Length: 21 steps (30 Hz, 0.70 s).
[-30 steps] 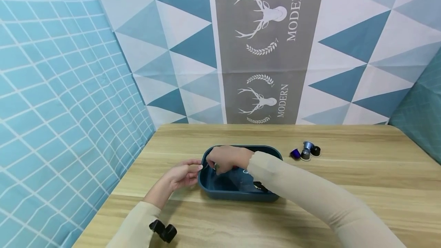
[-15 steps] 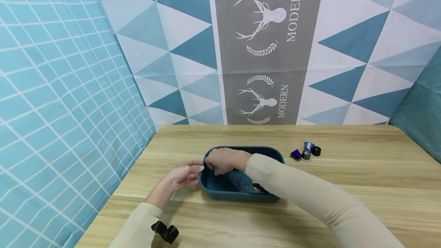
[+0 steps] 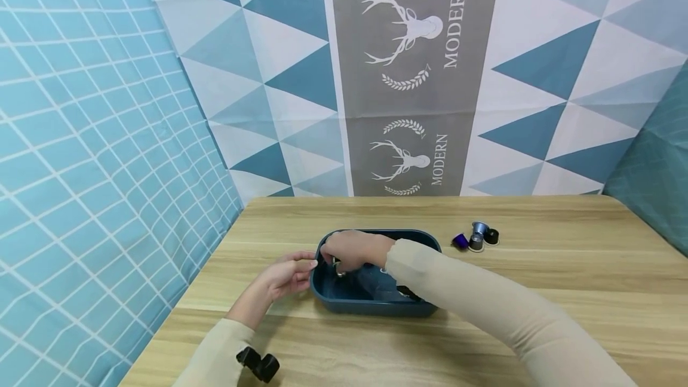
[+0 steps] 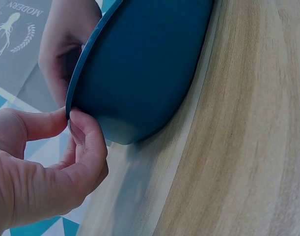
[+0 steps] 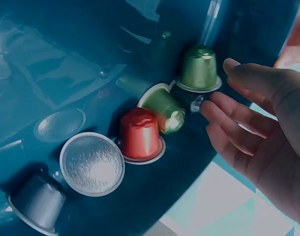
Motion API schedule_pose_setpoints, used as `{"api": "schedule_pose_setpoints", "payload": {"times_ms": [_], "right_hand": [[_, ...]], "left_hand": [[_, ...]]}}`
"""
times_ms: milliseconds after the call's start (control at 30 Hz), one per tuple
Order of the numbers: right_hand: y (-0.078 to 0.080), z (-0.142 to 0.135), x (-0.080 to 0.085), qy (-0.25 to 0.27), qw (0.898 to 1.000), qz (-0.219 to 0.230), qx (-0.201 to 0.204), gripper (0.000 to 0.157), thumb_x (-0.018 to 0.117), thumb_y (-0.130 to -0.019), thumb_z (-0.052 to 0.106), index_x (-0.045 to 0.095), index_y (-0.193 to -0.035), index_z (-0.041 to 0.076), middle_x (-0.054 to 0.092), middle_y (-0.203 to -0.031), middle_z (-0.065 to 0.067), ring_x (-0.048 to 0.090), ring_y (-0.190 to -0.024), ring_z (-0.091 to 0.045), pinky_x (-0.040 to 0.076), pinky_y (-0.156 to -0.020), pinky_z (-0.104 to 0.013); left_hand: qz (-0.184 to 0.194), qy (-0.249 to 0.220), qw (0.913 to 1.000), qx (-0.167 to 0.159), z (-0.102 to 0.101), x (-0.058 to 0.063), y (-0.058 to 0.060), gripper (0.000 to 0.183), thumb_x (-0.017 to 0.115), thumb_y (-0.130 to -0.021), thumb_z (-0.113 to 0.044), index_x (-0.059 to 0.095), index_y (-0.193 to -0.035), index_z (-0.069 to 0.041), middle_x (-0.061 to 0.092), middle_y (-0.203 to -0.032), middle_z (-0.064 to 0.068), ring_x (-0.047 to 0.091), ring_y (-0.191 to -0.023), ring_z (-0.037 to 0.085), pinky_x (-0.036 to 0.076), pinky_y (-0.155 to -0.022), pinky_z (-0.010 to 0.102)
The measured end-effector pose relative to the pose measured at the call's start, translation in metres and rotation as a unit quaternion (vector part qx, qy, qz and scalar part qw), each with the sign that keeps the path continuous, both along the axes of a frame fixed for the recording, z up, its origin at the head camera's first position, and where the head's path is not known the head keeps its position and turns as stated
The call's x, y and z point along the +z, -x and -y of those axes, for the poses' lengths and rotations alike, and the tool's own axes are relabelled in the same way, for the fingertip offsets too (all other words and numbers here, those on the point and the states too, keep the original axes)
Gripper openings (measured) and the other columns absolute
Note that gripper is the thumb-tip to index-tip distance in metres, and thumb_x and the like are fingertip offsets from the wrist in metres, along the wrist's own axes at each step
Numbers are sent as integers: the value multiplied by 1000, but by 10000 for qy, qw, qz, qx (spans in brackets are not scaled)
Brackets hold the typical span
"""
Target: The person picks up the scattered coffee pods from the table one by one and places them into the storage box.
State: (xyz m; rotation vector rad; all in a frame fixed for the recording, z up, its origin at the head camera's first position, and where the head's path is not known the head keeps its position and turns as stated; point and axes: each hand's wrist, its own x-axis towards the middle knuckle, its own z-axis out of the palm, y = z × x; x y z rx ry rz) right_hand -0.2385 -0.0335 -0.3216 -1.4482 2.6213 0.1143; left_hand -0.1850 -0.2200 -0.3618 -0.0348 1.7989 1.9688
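Observation:
At its left end, the dark blue oblong bin is pinched at the rim between thumb and fingers of my left hand. My right hand reaches down inside that same end. In the right wrist view, its slightly bent fingers and thumb lie just beside an upright green coffee capsule, with a small gap between. A second green capsule lies tilted next to a red capsule. A foil-topped capsule and a grey-blue capsule sit further along the bin floor.
On the wooden table, right of the bin, a small group of capsules includes a purple capsule and a light blue capsule. A patterned cloth hangs behind the table. Blue checked cloth borders the left side.
Both hands stay almost where they were, left on the rim, right inside the bin. The green capsule by the right fingers shows a little lower, and the fingers are now apart from it.

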Motion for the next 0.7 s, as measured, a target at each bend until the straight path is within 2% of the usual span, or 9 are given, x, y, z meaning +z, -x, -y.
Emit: {"api": "schedule_pose_setpoints", "payload": {"times_ms": [100,333,467,700], "right_hand": [[-4,-4,6,-183,9998,-108,4,18,70,-88,22,66,-105,17,67,-104,2,57,-88,-9,51,-84,-23],[-14,-19,19,-404,9991,-53,-121,21,71,-88,21,66,-108,16,67,-107,2,59,-90,-8,52,-85,-23],[-17,-29,22,-378,9991,-115,-154,21,71,-87,21,67,-107,15,68,-106,1,59,-89,-9,52,-85,-25],[-14,-50,19,-102,9998,-140,-105,21,72,-86,20,67,-105,13,67,-102,0,52,-79,-9,51,-79,-24]], "left_hand": [[-15,22,10000,25,0,0,0,44,49,-98,-7,31,-136,4,64,-82,-7,61,-74,2,51,-70,18],[-19,8,10000,39,1,-2,1,44,48,-99,-7,30,-138,5,64,-81,-7,61,-73,1,51,-69,18],[-46,39,10000,48,1,-2,2,44,48,-99,-7,31,-137,4,64,-80,-8,60,-72,1,50,-68,18],[11,86,9999,96,1,-1,1,41,49,-98,-7,33,-134,3,61,-76,-8,57,-68,0,48,-65,17]]}}
